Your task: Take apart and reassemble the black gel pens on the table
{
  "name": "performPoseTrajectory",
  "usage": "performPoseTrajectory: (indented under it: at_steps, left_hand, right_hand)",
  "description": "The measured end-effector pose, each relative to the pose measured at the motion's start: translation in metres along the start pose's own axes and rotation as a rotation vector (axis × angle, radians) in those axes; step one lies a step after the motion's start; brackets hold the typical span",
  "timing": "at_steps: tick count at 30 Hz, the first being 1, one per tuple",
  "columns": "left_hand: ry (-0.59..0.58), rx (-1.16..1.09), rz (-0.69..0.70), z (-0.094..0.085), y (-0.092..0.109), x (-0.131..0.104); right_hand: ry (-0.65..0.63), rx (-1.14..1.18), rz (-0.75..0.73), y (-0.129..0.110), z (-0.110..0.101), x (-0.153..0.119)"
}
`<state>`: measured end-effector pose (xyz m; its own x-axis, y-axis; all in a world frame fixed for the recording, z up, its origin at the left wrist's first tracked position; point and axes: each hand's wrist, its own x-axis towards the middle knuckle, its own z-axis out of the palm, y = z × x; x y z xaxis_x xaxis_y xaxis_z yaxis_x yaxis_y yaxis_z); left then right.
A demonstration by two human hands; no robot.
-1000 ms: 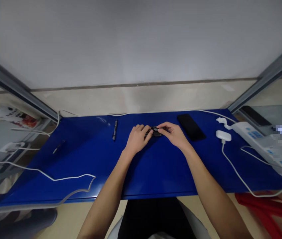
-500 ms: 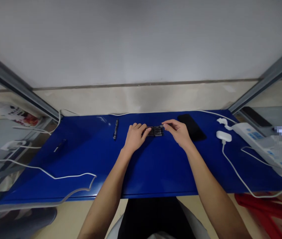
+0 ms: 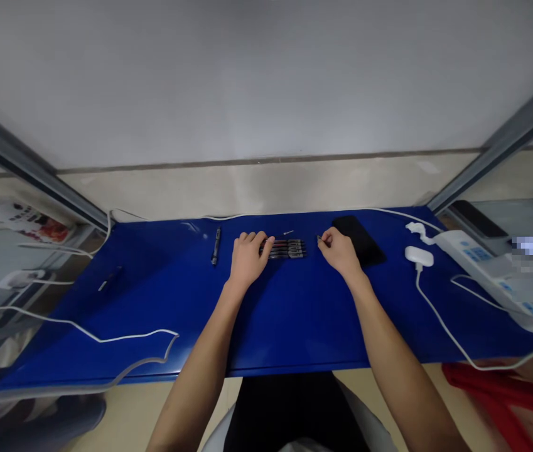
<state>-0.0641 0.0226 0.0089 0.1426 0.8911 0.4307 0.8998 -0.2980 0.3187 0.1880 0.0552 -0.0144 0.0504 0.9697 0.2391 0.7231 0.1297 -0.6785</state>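
Several dark pens (image 3: pixel 289 250) lie side by side in a tight row on the blue tabletop, their grey capped ends toward the right. My left hand (image 3: pixel 248 254) covers their left ends, with the thumb and fingers closed around a pen (image 3: pixel 287 233) whose bare pale tip sticks out just behind the row. To the right of the row, my right hand (image 3: pixel 338 250) pinches a small dark pen cap (image 3: pixel 319 238), mostly hidden by the fingertips. Apart on the left lies another pen (image 3: pixel 216 247).
A black phone-like slab (image 3: pixel 359 240) lies beside my right hand. Farther right are a white earbud case (image 3: pixel 419 255) on a cable and a white power strip (image 3: pixel 478 257). A dark object (image 3: pixel 110 279) and a white cable (image 3: pixel 120 338) lie at left.
My right hand has moved slightly right, away from the row, with the cap between its fingers. The pen's bare tip now shows by my left hand.
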Motion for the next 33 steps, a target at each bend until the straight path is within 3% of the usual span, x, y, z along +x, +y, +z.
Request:
performPoseTrajectory:
  at_steps: [5, 11, 25, 33]
  left_hand:
    - [-0.012, -0.005, -0.005, 0.002, 0.001, -0.001]
    - [-0.012, -0.011, 0.003, 0.004, 0.0, -0.001]
    - [-0.015, -0.026, 0.023, 0.004, 0.005, -0.002]
    - [-0.023, -0.013, 0.061, 0.004, 0.009, -0.004]
  right_hand:
    - [-0.167, -0.036, -0.129, -0.006, -0.002, -0.002]
    - [-0.219, 0.01, -0.133, -0.007, -0.003, -0.003]
    - [-0.044, 0.123, -0.074, -0.024, -0.009, -0.005]
    - [-0.317, 0.359, -0.098, -0.044, 0.003, -0.015]
